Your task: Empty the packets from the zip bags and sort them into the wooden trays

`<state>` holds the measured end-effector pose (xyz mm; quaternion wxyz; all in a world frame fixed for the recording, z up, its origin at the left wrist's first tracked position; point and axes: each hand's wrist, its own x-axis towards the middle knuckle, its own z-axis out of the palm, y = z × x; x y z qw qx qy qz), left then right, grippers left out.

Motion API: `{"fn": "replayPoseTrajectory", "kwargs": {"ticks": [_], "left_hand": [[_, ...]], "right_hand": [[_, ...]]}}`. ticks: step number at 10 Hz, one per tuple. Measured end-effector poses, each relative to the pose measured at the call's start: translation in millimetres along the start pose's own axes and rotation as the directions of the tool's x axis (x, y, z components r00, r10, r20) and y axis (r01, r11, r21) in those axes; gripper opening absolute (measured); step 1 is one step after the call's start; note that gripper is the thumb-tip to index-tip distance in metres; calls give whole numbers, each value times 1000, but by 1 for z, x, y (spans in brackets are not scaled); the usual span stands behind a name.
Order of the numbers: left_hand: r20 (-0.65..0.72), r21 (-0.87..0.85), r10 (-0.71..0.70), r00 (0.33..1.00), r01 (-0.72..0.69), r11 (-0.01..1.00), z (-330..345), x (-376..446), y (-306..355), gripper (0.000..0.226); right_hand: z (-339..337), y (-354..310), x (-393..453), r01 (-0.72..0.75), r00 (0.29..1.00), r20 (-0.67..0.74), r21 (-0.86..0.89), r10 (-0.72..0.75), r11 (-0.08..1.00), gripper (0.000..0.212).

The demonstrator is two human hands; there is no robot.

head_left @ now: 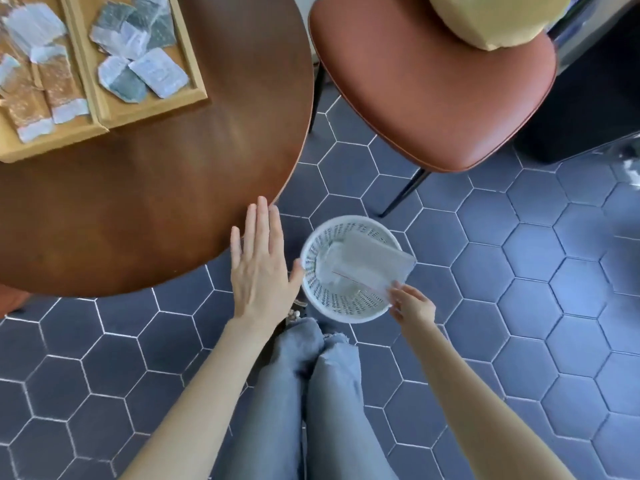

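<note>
Low in the centre of the frame, a white perforated basket (349, 273) stands on the dark hexagon-tiled floor (519, 271). A clear zip bag (372, 268) with a red seal line lies across the basket's mouth, its far corner jutting past the rim toward the right. The right hand (412, 303) sits just below and to the right of the basket, fingers curled, with the fingertips (396, 289) pinching the bag's near corner. The bag looks empty, though blur makes that hard to tell.

The left hand (259, 268) is spread flat and wide, holding nothing, hovering left of the basket; its fingers overlap the near edge of the round brown table (156, 185) and its thumb reaches almost to the basket's rim.

In the upper left of the frame two wooden trays sit side by side on the table. The right tray (152, 105) holds grey-green packets (130, 83) with white ends; the left tray (52, 140), cut off by the frame edge, holds copper-coloured packets (59, 86). Both trays are well apart from either hand.

At upper right a rust-red chair (433, 81) carries a yellow cushion (491, 19). Jeans-clad legs (311, 393) fill the bottom centre.
</note>
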<state>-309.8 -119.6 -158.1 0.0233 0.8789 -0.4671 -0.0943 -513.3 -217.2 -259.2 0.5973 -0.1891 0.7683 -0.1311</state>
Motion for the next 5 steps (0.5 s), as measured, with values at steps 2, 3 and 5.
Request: {"fn": "replayPoseTrajectory", "kwargs": {"ticks": [2,3,5], "left_hand": [[-242,132,45,969,-13,991,49,9,-13,63],[-384,209,102,918,-21,978,65,17,-20,49],[-631,226,147,762,-1,974,78,30,-25,30]], "right_hand": [[48,49,100,-40,999,-9,-23,40,999,21],[69,70,144,-67,998,-11,-77,66,995,16],[88,99,185,6,999,40,-371,10,929,53]]}}
